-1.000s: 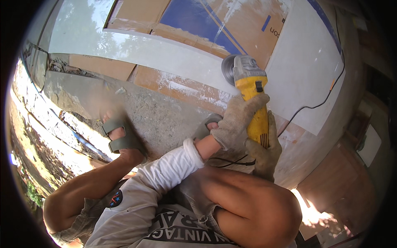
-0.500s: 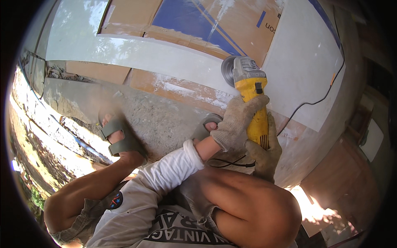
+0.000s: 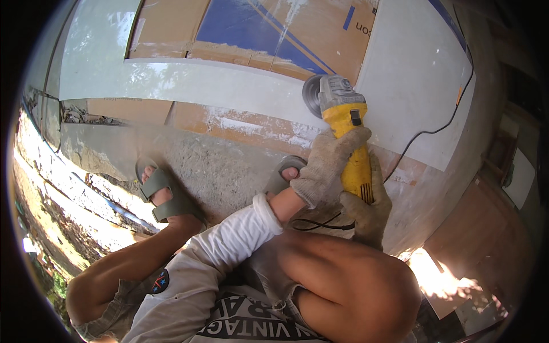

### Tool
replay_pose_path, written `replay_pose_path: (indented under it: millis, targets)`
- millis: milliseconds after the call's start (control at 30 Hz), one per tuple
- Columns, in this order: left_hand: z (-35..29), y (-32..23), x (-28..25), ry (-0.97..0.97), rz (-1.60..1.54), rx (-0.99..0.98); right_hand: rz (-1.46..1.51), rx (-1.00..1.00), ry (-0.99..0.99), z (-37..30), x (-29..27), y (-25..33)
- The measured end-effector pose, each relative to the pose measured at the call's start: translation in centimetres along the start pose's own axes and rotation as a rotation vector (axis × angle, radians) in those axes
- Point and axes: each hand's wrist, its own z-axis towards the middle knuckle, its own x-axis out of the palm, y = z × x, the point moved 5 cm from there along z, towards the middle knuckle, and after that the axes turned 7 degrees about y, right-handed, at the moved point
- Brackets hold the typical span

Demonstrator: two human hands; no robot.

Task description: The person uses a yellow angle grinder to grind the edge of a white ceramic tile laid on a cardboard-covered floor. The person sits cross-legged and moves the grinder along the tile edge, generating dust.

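Both my hands, in dusty work gloves, hold a yellow angle grinder (image 3: 355, 143) with a grey gear head. My left hand (image 3: 326, 160) wraps round the front of its body, just behind the switch. Lower down, my right hand (image 3: 369, 211) grips the rear end near the vents. At the tool's far end the round disc (image 3: 312, 95) sits over the lower edge of a white panel (image 3: 229, 86); whether it touches the panel I cannot tell. A dark power cord (image 3: 326, 226) leaves the grinder's rear.
Cardboard (image 3: 274, 34) with a blue print fills the panel's rectangular opening, and a dusty cardboard strip (image 3: 229, 123) runs beneath the panel. My sandalled feet (image 3: 163, 191) rest on rough concrete (image 3: 211, 166). A thin cable (image 3: 423, 132) crosses the panel at the right. Brown boards (image 3: 474, 228) lie at far right.
The view has shifted slightly, so the panel and cardboard sit a little further left. The dust haze by my left foot has thinned. Both hands keep their hold on the grinder.
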Motion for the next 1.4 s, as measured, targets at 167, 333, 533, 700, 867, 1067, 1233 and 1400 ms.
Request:
replay_pose_path:
  millis: [167,333,533,700,867,1067,1233,1400]
  targets:
    - [0.3,0.4,0.2,0.013,-0.030,-0.005,0.008,-0.005,-0.007,-0.3,-0.3,-0.1]
    - [0.2,0.7,0.5,0.006,-0.051,-0.019,0.019,0.000,-0.013,-0.4,-0.4,0.1]
    - [0.4,0.9,0.8,0.019,-0.080,-0.052,-0.029,0.012,-0.028,-0.5,-0.6,0.6]
    - [1.0,1.8,0.9,0.044,-0.114,-0.084,0.003,0.079,-0.063,-0.9,-0.9,0.2]
    - [1.1,2.1,0.5,0.117,0.071,0.080,-0.017,0.003,-0.077,-1.0,-0.9,0.1]
    - [-0.2,0.7,0.0,0.044,0.018,0.149,-0.025,-0.079,-0.003,-0.5,0.1,0.3]
    - [-0.7,-1.4,-0.7,-0.027,-0.061,0.055,0.004,-0.133,0.026,0.5,1.1,0.5]
    - [-1.2,-2.1,-0.9,-0.016,-0.087,0.085,0.009,-0.084,0.052,0.8,1.6,0.2]
